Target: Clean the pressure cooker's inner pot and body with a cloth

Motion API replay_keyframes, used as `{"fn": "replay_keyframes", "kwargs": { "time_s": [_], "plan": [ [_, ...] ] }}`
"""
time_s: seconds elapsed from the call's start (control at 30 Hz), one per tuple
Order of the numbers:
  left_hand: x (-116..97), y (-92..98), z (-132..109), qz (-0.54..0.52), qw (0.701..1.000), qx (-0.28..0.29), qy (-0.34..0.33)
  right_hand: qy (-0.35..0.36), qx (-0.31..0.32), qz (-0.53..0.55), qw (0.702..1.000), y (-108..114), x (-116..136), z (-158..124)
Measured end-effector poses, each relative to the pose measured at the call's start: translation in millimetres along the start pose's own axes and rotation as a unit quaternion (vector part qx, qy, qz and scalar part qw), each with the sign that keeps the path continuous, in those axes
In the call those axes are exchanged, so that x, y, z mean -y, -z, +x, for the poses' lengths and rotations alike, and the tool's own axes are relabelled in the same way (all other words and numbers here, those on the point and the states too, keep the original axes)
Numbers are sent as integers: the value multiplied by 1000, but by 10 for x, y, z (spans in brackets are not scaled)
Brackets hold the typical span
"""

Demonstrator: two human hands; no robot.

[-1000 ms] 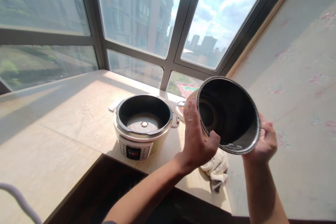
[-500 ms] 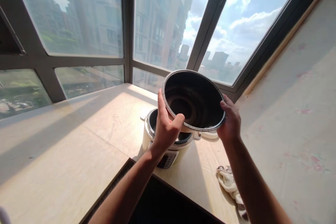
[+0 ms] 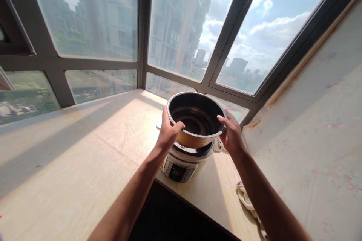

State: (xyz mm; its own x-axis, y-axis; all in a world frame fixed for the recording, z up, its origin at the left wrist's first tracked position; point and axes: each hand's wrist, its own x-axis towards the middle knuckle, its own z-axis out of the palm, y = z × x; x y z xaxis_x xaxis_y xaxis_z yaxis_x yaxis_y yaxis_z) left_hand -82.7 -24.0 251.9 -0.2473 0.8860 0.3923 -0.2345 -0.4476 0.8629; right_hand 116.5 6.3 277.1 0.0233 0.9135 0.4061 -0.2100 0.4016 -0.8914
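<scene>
1. The left hand (image 3: 169,131) grips the near-left rim of a dark-lined pot (image 3: 196,116), thumb hooked over the edge.
2. The right hand (image 3: 232,132) clasps the rim's right side, thumb on top as well.
3. Between them the pot hangs over the pale cooker (image 3: 185,163), mouth up, tilted slightly toward me (whether its base touches the cooker, I can't tell).
4. The cooker's control panel (image 3: 180,171) faces near, on the sunlit counter (image 3: 70,150).
5. Near right, a crumpled cloth (image 3: 245,199) lies partly behind the right forearm.
6. Windows (image 3: 181,22) stand beyond.
</scene>
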Motion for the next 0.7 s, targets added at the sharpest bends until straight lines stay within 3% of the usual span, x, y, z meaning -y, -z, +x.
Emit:
{"fn": "replay_keyframes", "kwargs": {
  "time_s": [0.43,0.7],
  "plan": [
    [253,82,27,-30,999,-6,28,-33,2,10,999,115,-325,-12],
    [495,183,98,76,996,-16,34,-47,5,-76,996,301,-522,-22]
  ]
}}
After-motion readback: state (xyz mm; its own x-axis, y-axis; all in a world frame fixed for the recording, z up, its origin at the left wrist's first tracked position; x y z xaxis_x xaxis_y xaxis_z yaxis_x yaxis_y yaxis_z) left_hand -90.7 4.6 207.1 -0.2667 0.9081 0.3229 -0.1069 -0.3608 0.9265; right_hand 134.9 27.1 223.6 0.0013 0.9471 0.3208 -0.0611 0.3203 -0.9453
